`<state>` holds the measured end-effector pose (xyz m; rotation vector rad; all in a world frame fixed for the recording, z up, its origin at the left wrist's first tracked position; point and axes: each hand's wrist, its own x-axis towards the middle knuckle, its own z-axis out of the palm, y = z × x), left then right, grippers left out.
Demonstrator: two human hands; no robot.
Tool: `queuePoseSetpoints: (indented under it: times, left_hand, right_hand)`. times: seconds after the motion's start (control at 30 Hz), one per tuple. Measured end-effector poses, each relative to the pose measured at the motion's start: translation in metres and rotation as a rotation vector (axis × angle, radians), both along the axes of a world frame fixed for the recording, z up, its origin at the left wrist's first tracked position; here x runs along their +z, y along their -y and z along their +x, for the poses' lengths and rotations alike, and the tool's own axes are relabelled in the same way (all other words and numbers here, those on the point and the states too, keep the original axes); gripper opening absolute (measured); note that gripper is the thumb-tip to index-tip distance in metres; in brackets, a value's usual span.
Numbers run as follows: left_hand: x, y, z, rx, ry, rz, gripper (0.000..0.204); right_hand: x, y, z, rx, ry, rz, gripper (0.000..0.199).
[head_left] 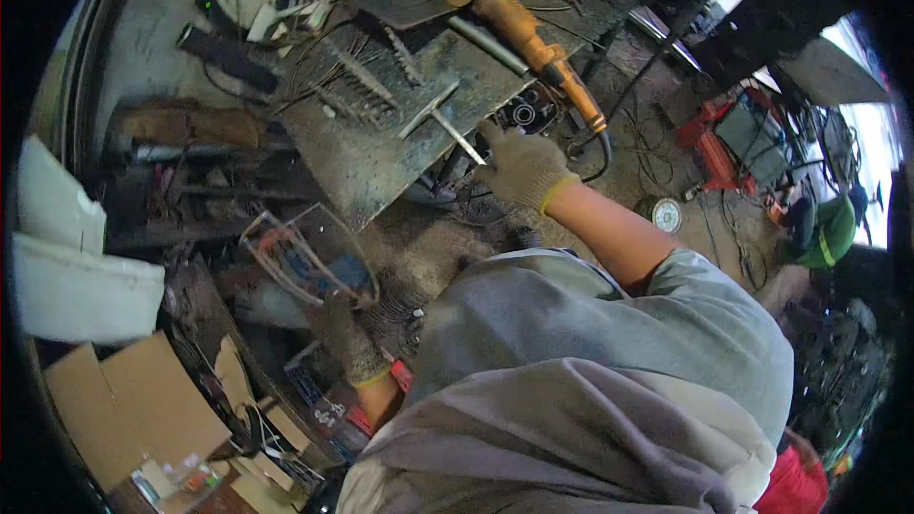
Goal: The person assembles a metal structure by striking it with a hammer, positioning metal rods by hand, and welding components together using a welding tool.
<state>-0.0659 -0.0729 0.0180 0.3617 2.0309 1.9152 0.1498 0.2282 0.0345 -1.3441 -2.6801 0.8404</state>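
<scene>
Head: R hand (522, 168) on rod (458, 136)

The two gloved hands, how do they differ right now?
The right hand, in a beige knit glove, reaches up to the edge of the rusty steel plate and touches a thin grey metal rod; the left hand, in a darker soiled glove, hangs low beside a bent wire frame. The right forearm is bare and stretched out; the left is mostly hidden. Both gloves have yellow cuffs.

Cluttered workshop, scarred metal workbench (381, 157), dirt floor (657, 148) strewn with cables, daylight at right, cardboard (124, 409) lower left.
</scene>
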Motion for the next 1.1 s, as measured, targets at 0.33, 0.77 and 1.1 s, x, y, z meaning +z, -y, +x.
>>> queuePoseSetpoints:
  times: [0.33, 0.77, 1.1]
  left_hand:
    - [-0.035, -0.021, -0.125, -0.123, -0.387, -0.086, 0.05]
    - [-0.02, -0.081, -0.128, -0.206, -1.218, -0.695, 0.046]
    - [0.009, -0.104, -0.042, 0.014, -0.628, -0.472, 0.059]
  right_hand:
    - [-0.014, 0.027, -0.007, -0.06, -0.404, -0.044, 0.041]
    - [0.005, -0.255, 0.098, -0.452, 0.016, 0.43, 0.043]
    - [0.025, -0.293, 0.034, -0.28, -0.001, 0.662, 0.045]
